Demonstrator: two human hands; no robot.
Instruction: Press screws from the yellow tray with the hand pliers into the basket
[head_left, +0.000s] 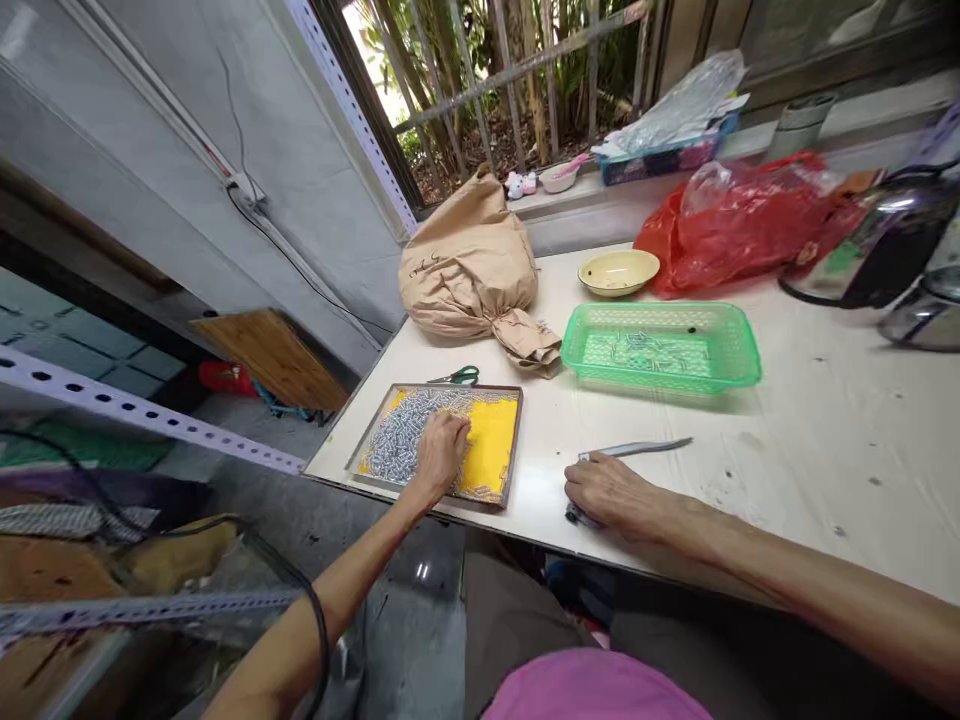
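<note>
- The left arm reaches forward, almost straight; left hand (442, 450) palm down, fingers loosely spread, tips pressed downward.
- The right forearm comes in from the right; right hand (611, 492) palm down, fingers curled leftward, grip hidden beneath.

left hand (442, 450), right hand (611, 495): forearms bare behind the fingers; pink cloth top (592, 692), grey-brown cloth trousers (514, 610).
</note>
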